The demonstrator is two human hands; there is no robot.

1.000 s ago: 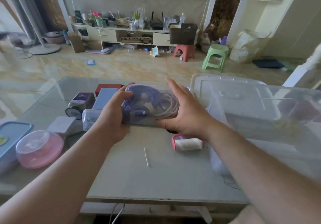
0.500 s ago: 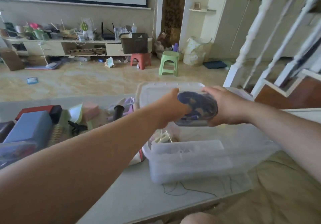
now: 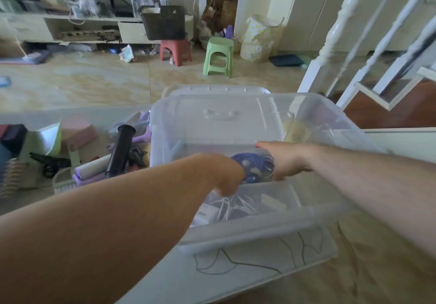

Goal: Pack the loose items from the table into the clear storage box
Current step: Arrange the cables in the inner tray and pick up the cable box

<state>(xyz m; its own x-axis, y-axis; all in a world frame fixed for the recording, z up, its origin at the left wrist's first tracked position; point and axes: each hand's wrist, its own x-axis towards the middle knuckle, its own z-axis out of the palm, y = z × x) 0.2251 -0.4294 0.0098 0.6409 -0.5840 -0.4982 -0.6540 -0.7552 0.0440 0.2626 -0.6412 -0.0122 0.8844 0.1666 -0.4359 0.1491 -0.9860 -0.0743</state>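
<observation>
The clear storage box point(image 3: 247, 229) stands on the table in front of me, open at the top. Both my hands reach down into it and hold a small clear case of blue and white cables point(image 3: 256, 168) between them. My left hand point(image 3: 226, 174) grips its left end, my right hand point(image 3: 285, 159) its right end. The case sits low inside the box, above white cables and small items point(image 3: 226, 209) lying on the box floor. My fingers are partly hidden by the case and the box wall.
Loose items lie on the table at left: a black tube point(image 3: 120, 150), a pink box point(image 3: 75, 133), black scissors point(image 3: 50, 163), a lilac roll point(image 3: 92, 174). The box lid point(image 3: 217, 90) leans behind the box. A white stair rail point(image 3: 339, 32) rises at right; stools stand on the floor beyond.
Both hands carried the cable case from the table's middle rightward over the box and then lowered it inside. My view swung to the right with them.
</observation>
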